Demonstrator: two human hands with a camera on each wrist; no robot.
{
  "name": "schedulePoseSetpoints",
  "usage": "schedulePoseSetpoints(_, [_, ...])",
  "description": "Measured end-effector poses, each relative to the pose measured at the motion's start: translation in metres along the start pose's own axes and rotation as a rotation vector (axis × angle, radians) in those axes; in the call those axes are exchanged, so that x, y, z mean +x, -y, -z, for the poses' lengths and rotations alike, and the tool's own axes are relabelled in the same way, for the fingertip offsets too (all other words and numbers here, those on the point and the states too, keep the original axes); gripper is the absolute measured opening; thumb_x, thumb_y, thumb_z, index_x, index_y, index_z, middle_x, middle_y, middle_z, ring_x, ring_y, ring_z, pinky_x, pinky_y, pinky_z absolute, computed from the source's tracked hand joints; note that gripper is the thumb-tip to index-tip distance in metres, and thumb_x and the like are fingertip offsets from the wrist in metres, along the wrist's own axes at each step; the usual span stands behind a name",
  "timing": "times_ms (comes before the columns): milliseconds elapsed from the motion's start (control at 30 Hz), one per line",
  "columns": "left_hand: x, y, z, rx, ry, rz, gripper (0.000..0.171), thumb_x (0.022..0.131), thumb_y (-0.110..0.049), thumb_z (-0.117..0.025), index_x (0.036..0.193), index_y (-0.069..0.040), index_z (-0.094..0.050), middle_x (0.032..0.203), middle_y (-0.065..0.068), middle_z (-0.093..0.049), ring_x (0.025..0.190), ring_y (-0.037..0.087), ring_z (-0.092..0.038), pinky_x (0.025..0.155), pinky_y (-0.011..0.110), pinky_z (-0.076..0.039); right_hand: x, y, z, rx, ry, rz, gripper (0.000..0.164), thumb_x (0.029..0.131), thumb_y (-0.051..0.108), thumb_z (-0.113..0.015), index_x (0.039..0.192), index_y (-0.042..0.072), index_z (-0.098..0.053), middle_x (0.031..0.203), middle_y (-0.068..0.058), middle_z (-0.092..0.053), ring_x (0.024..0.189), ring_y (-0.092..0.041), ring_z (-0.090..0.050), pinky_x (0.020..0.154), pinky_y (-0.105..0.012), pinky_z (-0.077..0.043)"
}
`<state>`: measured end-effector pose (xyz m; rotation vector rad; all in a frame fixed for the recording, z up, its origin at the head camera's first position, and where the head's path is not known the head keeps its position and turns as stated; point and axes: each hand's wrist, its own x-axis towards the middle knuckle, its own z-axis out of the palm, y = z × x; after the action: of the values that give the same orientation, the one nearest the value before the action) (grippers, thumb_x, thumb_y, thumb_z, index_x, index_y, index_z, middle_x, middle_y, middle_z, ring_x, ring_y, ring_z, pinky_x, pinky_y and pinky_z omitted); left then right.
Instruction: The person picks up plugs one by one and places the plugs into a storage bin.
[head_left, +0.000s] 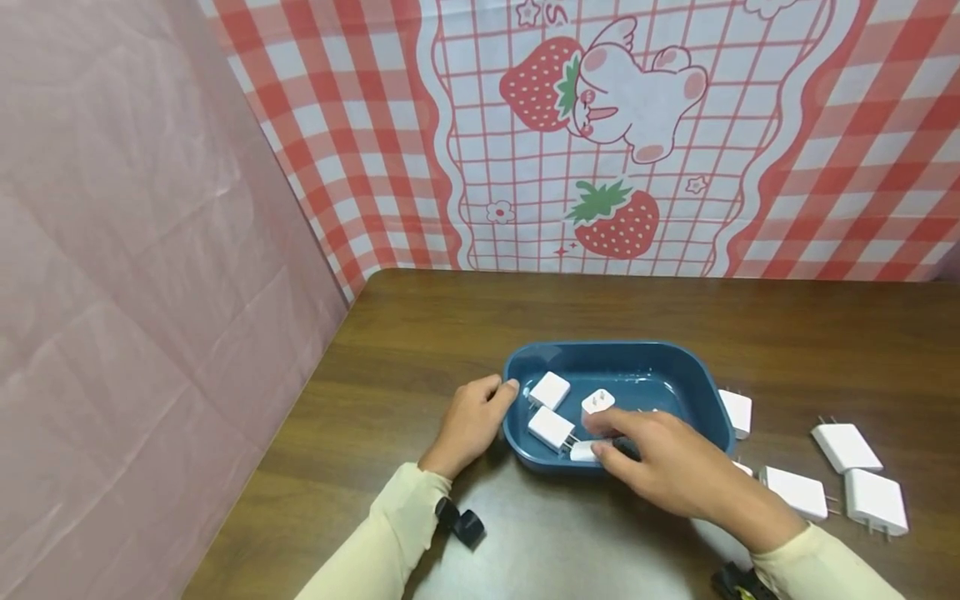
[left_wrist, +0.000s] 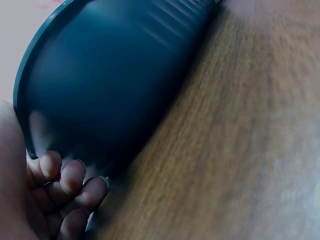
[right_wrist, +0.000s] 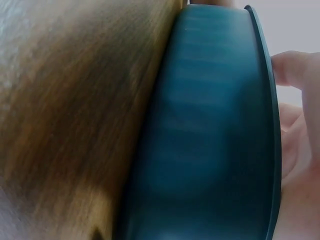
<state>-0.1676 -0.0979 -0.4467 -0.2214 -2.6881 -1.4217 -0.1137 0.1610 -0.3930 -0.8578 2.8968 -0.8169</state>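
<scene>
A blue plastic tub (head_left: 618, 350) stands on the table with several white plug chargers in it. At its left end my left hand (head_left: 471, 417) grips the rim, thumb over the edge; in the left wrist view the fingers (left_wrist: 73, 175) curl against the outer wall. My right hand (head_left: 671, 462) reaches over the near right side into the tub. Its index fingertip is right at an upright charger (head_left: 597, 402) with prongs up, its thumb at a flat charger (head_left: 583, 452) by the near wall. Two more chargers, one (head_left: 550, 389) behind the other (head_left: 551, 428), lie at the left.
Right of the tub, several white chargers lie loose on the wooden table (head_left: 420, 333), among them one (head_left: 846, 447) with prongs pointing away and one (head_left: 876, 502) with prongs toward me. Another charger (head_left: 735, 413) sits against the tub's right side. A checked cloth (head_left: 390, 167) hangs behind.
</scene>
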Motion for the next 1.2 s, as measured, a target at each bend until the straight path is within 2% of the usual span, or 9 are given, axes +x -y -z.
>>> schedulePoseSetpoints(333, [0.001, 0.0, -0.002, -0.002, 0.008, -0.004, 0.045, 0.098, -0.044, -0.054, 0.064, -0.016, -0.047, 0.058, -0.003, -0.042, 0.055, 0.015, -0.046, 0.051, 0.03, -0.033, -0.02, -0.002, 0.013, -0.034, -0.24, 0.026, 0.025, 0.09, 0.016, -0.074, 0.114, 0.02, -0.072, 0.114, 0.007, -0.07, 0.105, -0.015, -0.065, 0.085, -0.049, -0.055])
schedulePoseSetpoints(433, [0.001, 0.0, -0.002, -0.002, 0.005, -0.006, 0.045, 0.098, -0.044, -0.054, 0.064, -0.016, -0.046, 0.058, -0.003, -0.042, 0.054, 0.015, -0.046, 0.051, 0.029, -0.033, -0.03, -0.006, 0.02, -0.071, -0.34, 0.03, 0.027, 0.086, 0.011, -0.077, 0.11, 0.021, -0.073, 0.108, 0.01, -0.071, 0.098, -0.012, -0.066, 0.085, -0.03, -0.055])
schedulePoseSetpoints(533, [0.001, 0.0, -0.001, -0.005, 0.006, -0.001, 0.045, 0.099, -0.044, -0.053, 0.065, -0.016, -0.046, 0.058, -0.003, -0.042, 0.055, 0.015, -0.046, 0.051, 0.03, -0.033, -0.04, -0.012, 0.027, -0.082, -0.421, 0.023, 0.031, 0.082, 0.006, -0.079, 0.108, 0.021, -0.073, 0.103, 0.009, -0.072, 0.088, -0.009, -0.064, 0.081, -0.01, -0.046])
schedulePoseSetpoints(633, [0.001, 0.0, -0.001, -0.011, 0.004, 0.003, 0.045, 0.099, -0.044, -0.054, 0.065, -0.016, -0.046, 0.058, -0.003, -0.042, 0.055, 0.015, -0.046, 0.052, 0.03, -0.033, -0.047, -0.019, 0.032, -0.073, -0.486, 0.024, 0.034, 0.079, 0.002, -0.08, 0.106, 0.02, -0.074, 0.1, 0.007, -0.072, 0.082, -0.004, -0.06, 0.071, -0.005, -0.04])
schedulePoseSetpoints(867, [0.0, 0.001, 0.0, -0.018, 0.008, 0.0, 0.045, 0.099, -0.043, -0.054, 0.065, -0.015, -0.046, 0.058, -0.003, -0.043, 0.055, 0.015, -0.045, 0.052, 0.029, -0.034, -0.066, -0.029, 0.042, -0.069, -0.501, -0.089, 0.024, 0.084, 0.006, -0.078, 0.105, 0.017, -0.075, 0.101, 0.001, -0.074, 0.096, 0.01, -0.057, 0.078, 0.0, -0.035])
schedulePoseSetpoints(933, [0.0, 0.001, 0.001, -0.021, 0.012, 0.002, 0.044, 0.099, -0.043, -0.054, 0.065, -0.015, -0.046, 0.058, -0.003, -0.043, 0.055, 0.015, -0.046, 0.052, 0.029, -0.034, -0.073, -0.035, 0.045, -0.062, -0.517, -0.109, 0.024, 0.084, 0.006, -0.078, 0.104, 0.017, -0.075, 0.1, 0.0, -0.074, 0.092, 0.016, -0.052, 0.069, -0.003, -0.039])
schedulePoseSetpoints(1033, [0.0, 0.001, 0.001, -0.025, 0.014, 0.003, 0.044, 0.099, -0.043, -0.053, 0.065, -0.015, -0.046, 0.058, -0.002, -0.044, 0.055, 0.015, -0.046, 0.052, 0.029, -0.034, -0.084, -0.045, 0.049, -0.06, -0.532, -0.157, 0.023, 0.084, 0.006, -0.078, 0.103, 0.018, -0.075, 0.099, 0.012, -0.072, 0.081, 0.015, -0.051, 0.058, -0.01, -0.04])
schedulePoseSetpoints(1133, [0.0, 0.001, 0.001, -0.02, 0.017, 0.001, 0.044, 0.099, -0.042, -0.053, 0.065, -0.015, -0.047, 0.058, -0.003, -0.044, 0.055, 0.015, -0.046, 0.052, 0.029, -0.034, -0.095, -0.054, 0.05, -0.069, -0.535, -0.224, 0.02, 0.085, 0.01, -0.078, 0.103, 0.02, -0.075, 0.095, 0.017, -0.071, 0.075, 0.012, -0.049, 0.057, -0.013, -0.037])
schedulePoseSetpoints(1200, [0.0, 0.001, 0.001, -0.016, 0.018, -0.002, 0.044, 0.099, -0.043, -0.053, 0.065, -0.015, -0.047, 0.058, -0.003, -0.044, 0.055, 0.015, -0.046, 0.052, 0.029, -0.034, -0.101, -0.059, 0.049, -0.085, -0.528, -0.261, 0.016, 0.088, 0.013, -0.076, 0.104, 0.018, -0.075, 0.093, 0.011, -0.073, 0.071, 0.011, -0.048, 0.058, -0.012, -0.036])
